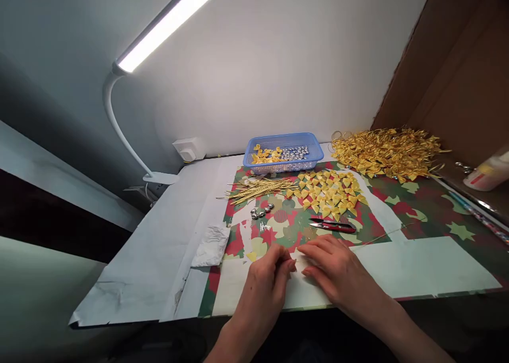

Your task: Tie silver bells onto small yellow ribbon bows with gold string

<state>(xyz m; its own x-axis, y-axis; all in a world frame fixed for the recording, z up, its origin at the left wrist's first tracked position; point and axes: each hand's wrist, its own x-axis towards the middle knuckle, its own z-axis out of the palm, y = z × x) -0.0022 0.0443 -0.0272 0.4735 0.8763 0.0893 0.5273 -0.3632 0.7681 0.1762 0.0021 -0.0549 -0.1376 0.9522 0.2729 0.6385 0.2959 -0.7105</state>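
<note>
The tabletop (159,257) is the biggest thing here, and the blue basket (286,167) stands near its back edge. A lit lamp (173,26) is to the left of the basket, with its bar high above. In front of the basket, at the near edge of the table, there is a long white strip (429,267). To the right of the basket lies a heap of gold bows with ties (389,153).

Both hands are in front of the basket, over the white strip. The left hand (266,283) has its fingers curled, with the tips of thumb and index finger close together; I cannot tell if something is gripped between them. The right hand (338,270) has its thumb and index finger apart.

Many yellow bows (330,193) are spread in front of the basket, to its right. A loose bundle of gold cords (260,189) is just in front of the basket, to its left. Further forward and left lies a folded white tissue (210,246). Red-handled snips (334,225) lie in front of the basket, between the bows and the right hand. Some silver beads (260,213) are before the basket, beyond the cords. Smallest is a yellow piece (251,256), near the left hand, well in front of the basket.
</note>
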